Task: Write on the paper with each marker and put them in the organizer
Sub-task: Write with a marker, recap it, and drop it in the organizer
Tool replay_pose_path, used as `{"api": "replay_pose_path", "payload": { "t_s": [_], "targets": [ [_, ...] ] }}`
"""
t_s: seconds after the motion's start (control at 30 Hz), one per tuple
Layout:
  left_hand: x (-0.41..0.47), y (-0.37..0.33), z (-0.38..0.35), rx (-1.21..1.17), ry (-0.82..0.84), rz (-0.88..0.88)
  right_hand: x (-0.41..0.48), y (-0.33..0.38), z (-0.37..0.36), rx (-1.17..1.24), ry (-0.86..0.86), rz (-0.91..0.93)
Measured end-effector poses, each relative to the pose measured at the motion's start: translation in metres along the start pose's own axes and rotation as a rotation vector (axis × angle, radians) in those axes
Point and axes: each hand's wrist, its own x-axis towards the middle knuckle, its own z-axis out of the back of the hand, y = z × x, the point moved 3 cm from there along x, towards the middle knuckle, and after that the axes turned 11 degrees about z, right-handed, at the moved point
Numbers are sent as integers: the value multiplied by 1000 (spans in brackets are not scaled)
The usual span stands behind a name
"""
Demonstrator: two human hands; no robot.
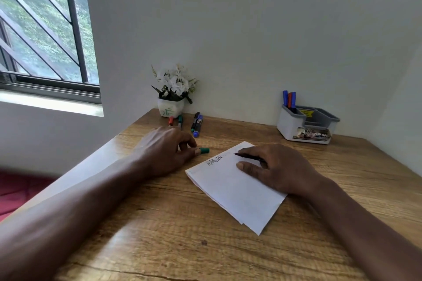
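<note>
A folded white paper lies on the wooden table, with scribbles near its far left corner. My right hand rests on it and holds a dark uncapped marker, tip on the paper. My left hand lies left of the paper and pinches a green cap. Several markers lie at the back: a red one, a green one, a black one with a green end and a blue one. The grey and white organizer holds three markers.
A small white pot of white flowers stands against the wall behind the loose markers. A window is at the upper left. The table's left edge runs diagonally beside my left forearm, with red fabric below it.
</note>
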Motion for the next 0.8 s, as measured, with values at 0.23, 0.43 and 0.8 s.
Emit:
{"api": "replay_pose_path", "payload": {
  "t_s": [0.23, 0.43, 0.8],
  "targets": [
    [-12, 7, 8, -90, 199, 61, -7, 32, 3, 231, -258, 163],
    [-14, 10, 1, -67, 376, 106, -7, 64, -4, 969, -293, 157],
    [-11, 7, -3, -91, 391, 131, 2, 74, -10, 1218, -219, 1]
  ]
}}
